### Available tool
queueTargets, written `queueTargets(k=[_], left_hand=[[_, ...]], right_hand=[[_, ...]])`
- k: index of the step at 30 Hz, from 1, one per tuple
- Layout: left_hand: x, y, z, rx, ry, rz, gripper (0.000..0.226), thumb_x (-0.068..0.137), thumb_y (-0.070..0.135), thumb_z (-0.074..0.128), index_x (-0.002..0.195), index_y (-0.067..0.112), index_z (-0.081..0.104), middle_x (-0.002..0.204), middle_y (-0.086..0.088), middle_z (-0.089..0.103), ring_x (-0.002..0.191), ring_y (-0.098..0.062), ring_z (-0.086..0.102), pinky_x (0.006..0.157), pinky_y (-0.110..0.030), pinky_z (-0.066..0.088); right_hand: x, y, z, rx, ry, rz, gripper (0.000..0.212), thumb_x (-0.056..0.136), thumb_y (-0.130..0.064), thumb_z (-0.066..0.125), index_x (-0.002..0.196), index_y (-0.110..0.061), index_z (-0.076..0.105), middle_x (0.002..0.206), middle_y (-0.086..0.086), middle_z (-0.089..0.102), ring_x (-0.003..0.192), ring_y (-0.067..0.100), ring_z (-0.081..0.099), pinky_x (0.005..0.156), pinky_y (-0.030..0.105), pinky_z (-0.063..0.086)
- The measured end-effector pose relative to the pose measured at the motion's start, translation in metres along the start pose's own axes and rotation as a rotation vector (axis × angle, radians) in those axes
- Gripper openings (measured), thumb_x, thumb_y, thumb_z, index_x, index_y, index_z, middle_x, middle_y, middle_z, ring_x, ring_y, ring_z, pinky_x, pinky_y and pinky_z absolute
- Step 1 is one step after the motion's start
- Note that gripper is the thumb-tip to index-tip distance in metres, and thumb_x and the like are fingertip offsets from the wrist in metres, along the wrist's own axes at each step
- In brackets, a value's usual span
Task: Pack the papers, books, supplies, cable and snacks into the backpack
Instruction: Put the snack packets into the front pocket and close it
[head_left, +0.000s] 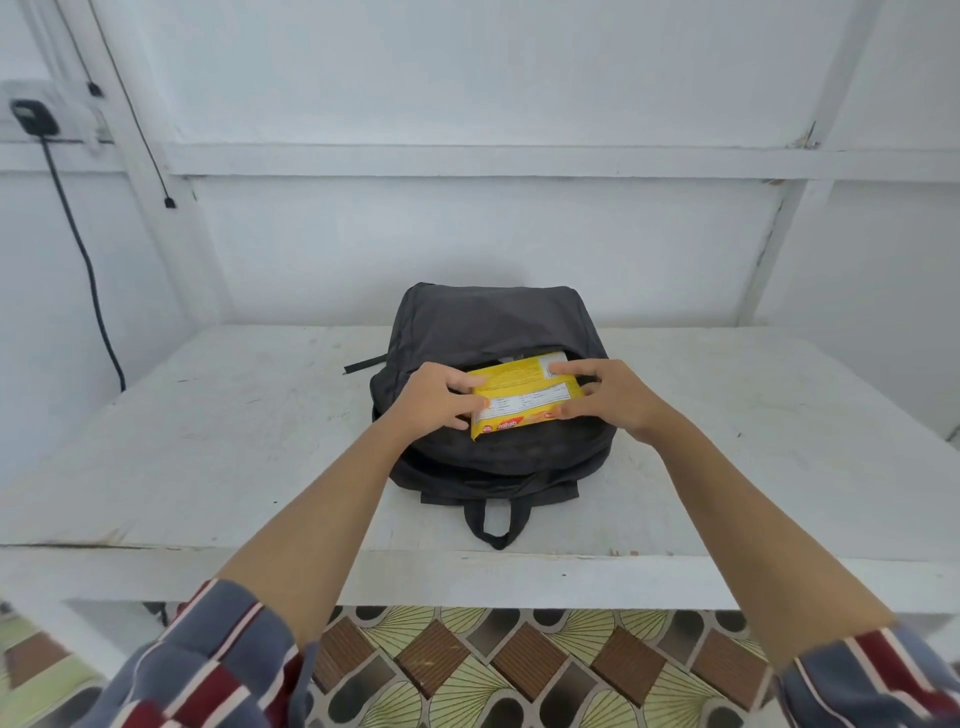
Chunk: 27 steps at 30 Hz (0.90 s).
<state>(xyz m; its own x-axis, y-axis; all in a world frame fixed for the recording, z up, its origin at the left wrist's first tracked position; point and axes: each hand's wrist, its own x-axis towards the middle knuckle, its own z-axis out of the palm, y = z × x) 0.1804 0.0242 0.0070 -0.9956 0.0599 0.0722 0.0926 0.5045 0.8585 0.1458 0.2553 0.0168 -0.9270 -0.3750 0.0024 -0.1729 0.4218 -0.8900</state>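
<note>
A dark grey backpack (493, 457) lies flat on the white table (208, 441), its carry loop toward me and its zip mouth open at the middle. A yellow snack packet (524, 397) with a white label sits at that opening, its far end partly inside. My left hand (436, 397) holds the packet's left edge, thumb and fingers curled onto it. On the right edge, my right hand (605, 395) grips with the thumb underneath and fingers over the top. A white sliver shows inside the bag behind the packet.
A black strap (363, 364) sticks out from the bag's left side. At the far left a black charger (34, 118) is plugged into the wall with its cable (88, 270) hanging down behind the table. Patterned floor tiles (519, 670) lie below the table's front edge.
</note>
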Motion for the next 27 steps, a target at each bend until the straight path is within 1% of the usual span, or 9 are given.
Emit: queueTargets(k=[6,9,13,16,19,21,23,25,27], left_hand=[[0.006,-0.002,-0.004,0.024,0.063,0.030,0.043,0.086,0.010,0.065,0.127,0.003,0.055,0.110,-0.009,0.065,0.087,-0.015,0.065,0.071,-0.022,0.058],[0.009,-0.003,-0.006,0.085,0.102,0.054,0.044,0.087,0.011,0.063,0.130,0.006,0.053,0.118,-0.010,0.064,0.094,-0.020,0.066,0.083,-0.032,0.056],[0.011,-0.004,-0.010,0.226,0.134,0.106,0.045,0.087,0.018,0.063,0.131,0.010,0.054,0.124,-0.005,0.062,0.108,-0.019,0.060,0.097,-0.035,0.047],[0.011,-0.002,-0.011,0.380,0.273,0.173,0.045,0.087,0.029,0.063,0.130,0.018,0.055,0.116,-0.002,0.064,0.107,-0.018,0.058,0.089,-0.033,0.048],[0.013,0.001,-0.012,0.511,0.389,0.259,0.041,0.084,0.035,0.066,0.122,0.022,0.061,0.104,0.000,0.062,0.098,-0.015,0.056,0.073,-0.027,0.042],[0.016,0.000,-0.013,0.489,0.362,0.372,0.044,0.074,0.038,0.075,0.115,0.026,0.065,0.103,0.001,0.057,0.098,-0.014,0.049,0.078,-0.028,0.040],[0.020,-0.005,-0.014,0.463,0.234,0.447,0.047,0.063,0.038,0.083,0.107,0.028,0.067,0.117,-0.001,0.051,0.114,-0.019,0.042,0.096,-0.036,0.035],[0.023,-0.009,-0.015,0.443,0.138,0.420,0.043,0.062,0.032,0.084,0.103,0.029,0.068,0.136,-0.003,0.042,0.130,-0.023,0.030,0.108,-0.041,0.025],[0.027,-0.014,-0.017,0.426,0.084,0.366,0.040,0.067,0.025,0.082,0.104,0.029,0.069,0.144,-0.003,0.036,0.135,-0.022,0.027,0.111,-0.041,0.022]], right_hand=[[0.002,-0.007,0.006,-0.010,0.023,-0.023,0.060,0.075,-0.003,0.075,0.130,-0.013,0.053,0.116,0.005,0.058,0.099,0.020,0.059,0.087,0.024,0.048],[0.004,-0.007,0.014,0.004,0.067,-0.042,0.060,0.077,-0.002,0.073,0.132,-0.013,0.051,0.111,0.001,0.057,0.090,0.014,0.058,0.080,0.018,0.047],[0.009,-0.002,0.022,-0.034,0.129,-0.085,0.062,0.077,-0.007,0.073,0.134,-0.011,0.049,0.119,0.001,0.054,0.094,0.016,0.058,0.081,0.021,0.049],[0.012,0.004,0.026,-0.044,0.196,-0.116,0.061,0.077,-0.010,0.075,0.132,-0.011,0.050,0.123,0.006,0.058,0.093,0.021,0.062,0.083,0.026,0.052],[0.014,0.007,0.032,-0.112,0.323,-0.148,0.055,0.076,-0.014,0.076,0.127,-0.014,0.055,0.117,0.003,0.060,0.086,0.025,0.066,0.074,0.017,0.052],[0.015,0.006,0.036,-0.133,0.400,-0.173,0.050,0.075,-0.017,0.077,0.122,-0.015,0.060,0.110,-0.002,0.059,0.077,0.021,0.064,0.067,0.010,0.048],[0.017,0.005,0.038,-0.136,0.459,-0.193,0.045,0.073,-0.020,0.078,0.115,-0.015,0.064,0.105,-0.004,0.060,0.072,0.015,0.060,0.066,0.008,0.046],[0.020,0.006,0.039,-0.141,0.502,-0.192,0.040,0.072,-0.023,0.079,0.109,-0.016,0.066,0.105,-0.003,0.063,0.074,0.015,0.061,0.070,0.013,0.049],[0.022,0.007,0.040,-0.172,0.529,-0.175,0.038,0.072,-0.026,0.079,0.106,-0.017,0.066,0.106,-0.001,0.065,0.077,0.015,0.061,0.077,0.024,0.052]])
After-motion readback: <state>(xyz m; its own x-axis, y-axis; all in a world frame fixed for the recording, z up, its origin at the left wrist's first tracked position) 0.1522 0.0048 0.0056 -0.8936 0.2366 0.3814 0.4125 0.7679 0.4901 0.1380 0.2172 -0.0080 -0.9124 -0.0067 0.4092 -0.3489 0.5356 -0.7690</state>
